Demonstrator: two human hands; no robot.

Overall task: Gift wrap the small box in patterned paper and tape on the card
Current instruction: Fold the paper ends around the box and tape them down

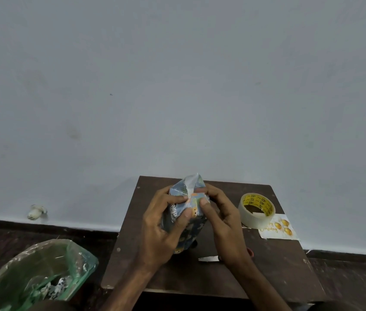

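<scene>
hands (left, right) covering wrapped box, tape roll overlapping card

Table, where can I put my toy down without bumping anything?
The table is bare along its left edge, beside the left hand, and at the near right corner, in front of the card. The middle is crowded: the right hand and left hand grip the box. The tape fills the far right corner.
</scene>
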